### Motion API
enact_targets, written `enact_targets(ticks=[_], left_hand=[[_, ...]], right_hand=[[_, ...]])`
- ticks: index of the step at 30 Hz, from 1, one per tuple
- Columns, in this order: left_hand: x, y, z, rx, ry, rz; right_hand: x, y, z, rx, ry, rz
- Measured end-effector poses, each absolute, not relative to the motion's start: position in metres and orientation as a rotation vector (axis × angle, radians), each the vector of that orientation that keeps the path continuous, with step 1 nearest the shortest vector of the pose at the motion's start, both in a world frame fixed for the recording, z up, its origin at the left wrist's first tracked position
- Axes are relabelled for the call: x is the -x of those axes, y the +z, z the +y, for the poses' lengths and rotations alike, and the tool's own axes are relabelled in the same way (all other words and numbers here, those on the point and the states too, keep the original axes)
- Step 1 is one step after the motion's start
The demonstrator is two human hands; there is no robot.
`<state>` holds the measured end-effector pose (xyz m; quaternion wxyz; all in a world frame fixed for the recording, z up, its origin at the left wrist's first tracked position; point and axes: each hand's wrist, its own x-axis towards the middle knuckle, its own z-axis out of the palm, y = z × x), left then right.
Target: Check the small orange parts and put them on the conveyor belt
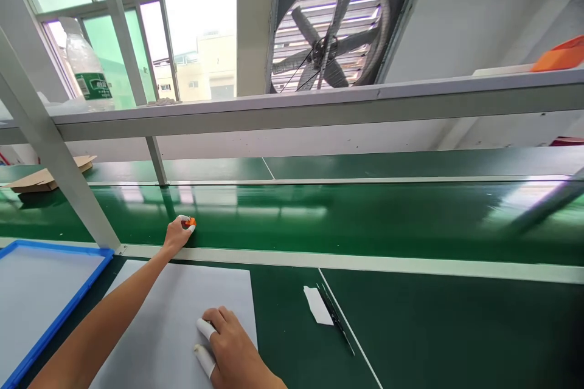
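My left hand [177,234] is stretched out over the green conveyor belt, its finger and thumb tips in white finger covers. It pinches a small orange piece [190,222], whose exact kind I cannot make out. My right hand [235,346] is low over a large white sheet [228,282], its fingers bent. Its thumb and index finger, also in white covers, stand apart with nothing visible between them. Right of the sheet, dark thin tweezers-like tools [335,316] lie by a small white paper scrap [318,306] on the dark green table.
A blue-rimmed white tray [57,323] lies at left. Beyond the pale rail [365,262] runs the green belt [365,219], with a piece of cardboard [43,179] at its far left. A metal shelf [319,112] spans above, carrying a plastic bottle [89,70] and an orange object [559,55].
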<state>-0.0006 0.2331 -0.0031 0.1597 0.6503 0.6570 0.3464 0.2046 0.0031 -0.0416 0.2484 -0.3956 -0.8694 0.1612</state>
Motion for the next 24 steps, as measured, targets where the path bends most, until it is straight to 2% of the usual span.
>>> enact_targets(ticks=[6, 11, 18, 21, 24], left_hand=[[0.011, -0.002, 0.225, -1.781, 1.039, 1.874], [0.015, 0.001, 0.169, -1.797, 1.096, 1.836], [-0.005, 0.005, 0.036, -2.187, 0.765, 1.294], [-0.011, 0.007, 0.012, -2.376, 0.645, 1.131], [-0.010, 0.000, 0.011, -2.467, 0.692, 1.157]], right_hand=[[-0.203, -0.044, 0.006, 1.084, 0.448, -2.373], [-0.204, -0.041, 0.004, 1.083, 0.428, -2.351], [-0.201, -0.045, -0.001, 1.074, 0.313, -2.268], [-0.200, -0.055, -0.001, 1.062, 0.249, -2.262], [-0.201, -0.067, 0.001, 1.016, 0.189, -2.266]])
